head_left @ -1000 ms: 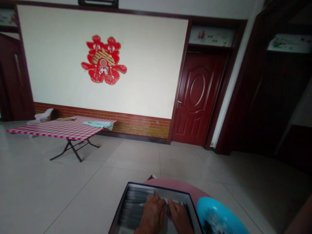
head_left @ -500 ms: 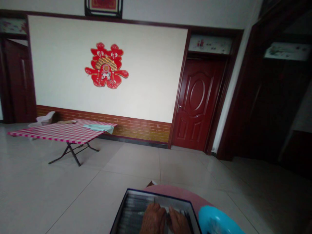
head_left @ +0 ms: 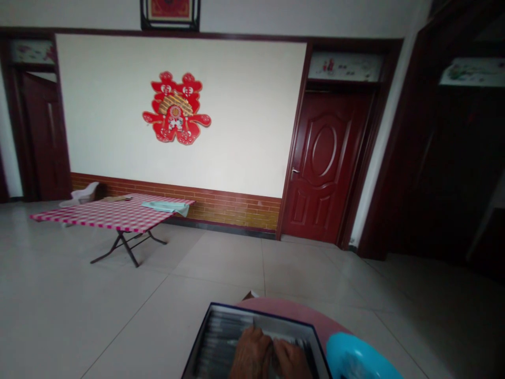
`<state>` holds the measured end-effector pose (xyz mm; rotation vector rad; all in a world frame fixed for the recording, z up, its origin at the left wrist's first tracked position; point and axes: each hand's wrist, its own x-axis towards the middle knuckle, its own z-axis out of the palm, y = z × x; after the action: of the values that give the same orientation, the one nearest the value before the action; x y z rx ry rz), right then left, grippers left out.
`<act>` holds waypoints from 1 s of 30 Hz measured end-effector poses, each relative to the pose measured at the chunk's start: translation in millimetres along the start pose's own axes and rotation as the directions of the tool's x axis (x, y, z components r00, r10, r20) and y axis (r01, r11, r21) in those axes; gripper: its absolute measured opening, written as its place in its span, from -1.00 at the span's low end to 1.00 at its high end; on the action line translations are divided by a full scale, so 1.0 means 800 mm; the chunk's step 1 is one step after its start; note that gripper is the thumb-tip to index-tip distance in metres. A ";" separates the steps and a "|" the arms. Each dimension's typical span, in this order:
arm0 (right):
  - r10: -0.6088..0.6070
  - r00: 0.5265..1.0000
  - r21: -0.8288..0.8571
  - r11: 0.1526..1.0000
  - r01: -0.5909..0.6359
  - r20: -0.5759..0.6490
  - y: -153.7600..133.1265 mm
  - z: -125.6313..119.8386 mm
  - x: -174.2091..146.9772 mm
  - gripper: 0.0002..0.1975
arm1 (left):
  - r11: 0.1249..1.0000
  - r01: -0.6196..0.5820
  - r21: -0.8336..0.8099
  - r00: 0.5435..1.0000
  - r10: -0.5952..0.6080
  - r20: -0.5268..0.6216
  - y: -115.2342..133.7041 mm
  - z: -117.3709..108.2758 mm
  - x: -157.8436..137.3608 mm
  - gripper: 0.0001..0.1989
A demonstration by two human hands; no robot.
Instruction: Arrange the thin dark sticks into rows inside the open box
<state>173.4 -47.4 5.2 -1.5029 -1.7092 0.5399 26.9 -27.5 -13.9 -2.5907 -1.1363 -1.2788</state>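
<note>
At the bottom of the head view, a shallow box point(head_left: 315, 337) with a dark blue rim rests on a pink round table point(head_left: 292, 308). Rows of thin dark pieces point(head_left: 221, 337) fill its left part; their kind is too blurred to tell. Over the middle of the box, my left hand point(head_left: 252, 355) is closed with its fingers curled. Close beside it, my right hand point(head_left: 291, 360) is closed too, thumb toward the left hand. Whatever both hands pinch is hidden between them. To the right stands a bright blue plastic basin point(head_left: 361, 352) with something dark inside.
Across the tiled floor point(head_left: 189, 316) stands a low folding table point(head_left: 106, 213) with a red checked cover, a pale green cloth point(head_left: 168, 207) on it. A white chair-like object point(head_left: 84, 193) is behind it. A closed red door point(head_left: 323, 168) is at the right.
The whole view has shifted slightly, so the room, box and basin appear a little farther right. My hands stay together over the box, and the right fingers have moved slightly.
</note>
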 end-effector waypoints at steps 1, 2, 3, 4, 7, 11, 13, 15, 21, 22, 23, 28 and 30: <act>0.049 0.998 0.052 0.997 -0.051 0.040 -0.004 -0.001 -0.001 -0.51 | 1.000 -0.005 -0.003 1.000 0.005 0.009 0.000 0.001 0.000 -0.84; 0.096 0.993 0.095 0.990 -0.102 0.073 -0.009 -0.002 -0.001 -0.50 | 1.000 -0.008 -0.002 1.000 0.008 0.028 0.000 0.000 0.001 -0.85; 0.131 0.987 0.122 0.982 -0.142 0.092 -0.013 -0.002 -0.002 -0.49 | 1.000 -0.010 0.002 0.999 0.010 0.052 0.001 0.000 0.003 -0.86; 0.154 0.982 0.138 0.976 -0.169 0.109 -0.016 -0.002 -0.002 -0.48 | 1.000 -0.006 0.010 0.997 0.005 0.072 0.002 -0.002 0.005 -0.86; 0.195 0.972 0.124 0.969 -0.212 0.133 -0.020 -0.004 -0.002 -0.49 | 1.000 0.003 0.020 0.998 -0.004 0.059 0.007 -0.013 0.012 -0.86; 0.187 0.982 -0.027 0.982 -0.187 0.019 -0.018 -0.013 0.001 -0.60 | 0.999 0.019 -0.027 0.990 -0.022 -0.141 0.011 -0.026 0.018 -0.78; 0.183 0.982 -0.039 0.982 -0.184 -0.039 -0.018 -0.016 0.002 -0.60 | 0.990 0.125 -0.060 0.976 -0.134 -0.172 0.010 -0.027 0.018 -0.77; 0.202 0.978 0.036 0.979 -0.201 -0.057 -0.018 -0.015 0.002 -0.55 | 0.946 0.307 -0.109 0.939 -0.319 -0.128 0.006 -0.026 0.017 -0.69; 0.154 0.984 0.239 0.956 -0.171 0.086 -0.029 0.008 -0.008 -0.60 | 0.708 0.573 -0.412 0.781 -0.625 0.012 -0.009 -0.027 0.024 -0.59; 0.143 0.982 0.240 0.956 -0.169 0.124 -0.031 0.011 -0.011 -0.62 | 0.668 0.577 -0.469 0.765 -0.644 0.024 -0.011 -0.029 0.026 -0.57; 0.132 0.979 0.229 0.959 -0.166 0.156 -0.034 0.013 -0.015 -0.65 | 0.632 0.575 -0.519 0.753 -0.658 0.034 -0.012 -0.030 0.027 -0.54; 0.088 0.975 0.105 0.988 -0.112 0.205 -0.047 0.012 -0.030 -0.76 | 0.503 0.549 -0.668 0.731 -0.677 0.092 -0.009 -0.029 0.028 -0.38; 0.014 0.974 0.083 0.996 -0.033 0.227 -0.049 0.013 -0.032 -0.81 | 0.445 0.564 -0.696 0.719 -0.679 0.149 -0.008 -0.026 0.027 -0.30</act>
<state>140.6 -78.6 21.2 -1.4456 -1.8167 0.8148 17.4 -16.9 13.5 -2.4280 -2.0334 -2.4685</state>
